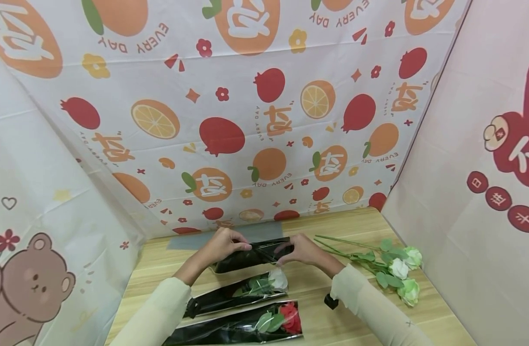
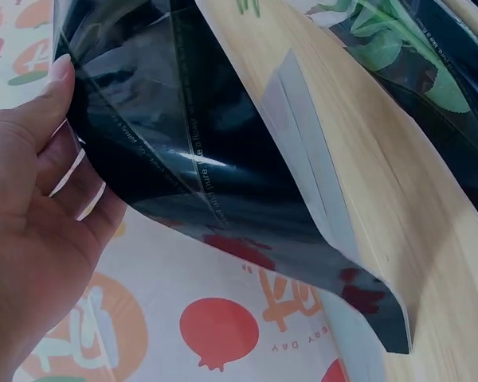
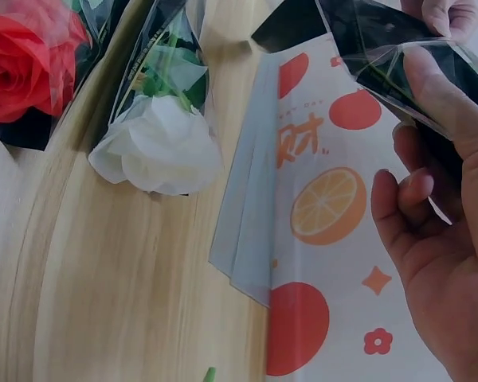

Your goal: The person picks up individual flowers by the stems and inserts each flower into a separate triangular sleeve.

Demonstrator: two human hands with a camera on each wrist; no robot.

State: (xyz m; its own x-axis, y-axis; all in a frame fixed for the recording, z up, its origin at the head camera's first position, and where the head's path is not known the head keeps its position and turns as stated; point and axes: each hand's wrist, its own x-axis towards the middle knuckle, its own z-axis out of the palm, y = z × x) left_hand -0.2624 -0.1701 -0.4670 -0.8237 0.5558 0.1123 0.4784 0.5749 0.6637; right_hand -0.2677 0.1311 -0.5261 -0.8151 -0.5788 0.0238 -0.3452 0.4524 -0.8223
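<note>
Black wrapper (image 1: 242, 259): spanned the gap between the two hands, no flower visible in it; whether its layers had parted, I could not tell.
Left hand (image 1: 225, 244): pinched the wrapper's edge, thumb uppermost; a sideways tug there could have creased or split the film.
Right hand (image 1: 303, 250): pinched the opposite end, thumb across the clear film (image 3: 378, 78); had that thumb caught both layers together, the mouth could have stuck shut.
Loose corner (image 2: 386, 325): drooped below the left hand, unsupported, so it might have buckled or twisted.
White rose (image 1: 278, 281): lay wrapped just nearer the person than both hands; a dropping wrist could have crushed its petals.
Red rose (image 1: 291, 317): lay wrapped beyond that, farther from the hands, at less risk.
Unwrapped roses (image 1: 398, 269): lay right of the right hand, stem ends close beside it; a careless forearm could have swept them askew.
Grey sheets (image 1: 186, 241): lay past the left hand, liable to slide if brushed.
</note>
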